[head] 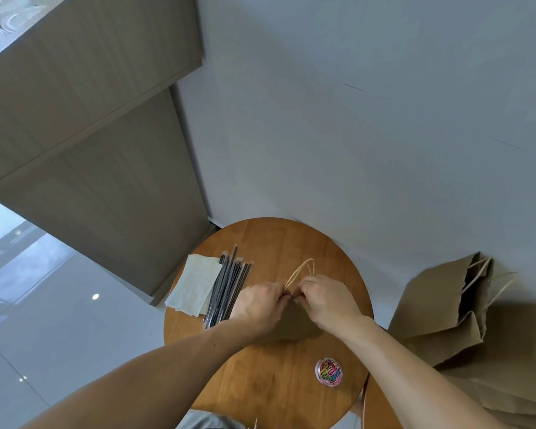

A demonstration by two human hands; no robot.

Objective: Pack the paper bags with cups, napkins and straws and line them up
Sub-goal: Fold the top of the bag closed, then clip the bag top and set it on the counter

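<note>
Left hand [257, 305] and right hand [325, 301] pinch the mouth of a brown twine-handled paper bag [291, 329]. Black wrapped straws [229, 289] and white paper napkins [195, 286] (loose, unpacked) lie left of it. Lining-up appears outstanding.

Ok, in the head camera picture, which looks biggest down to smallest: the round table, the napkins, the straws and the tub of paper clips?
1. round table, by far the largest.
2. napkins and straws: too close to rank; the straws look longer, the napkins wider.
3. tub of paper clips, the smallest.
</note>
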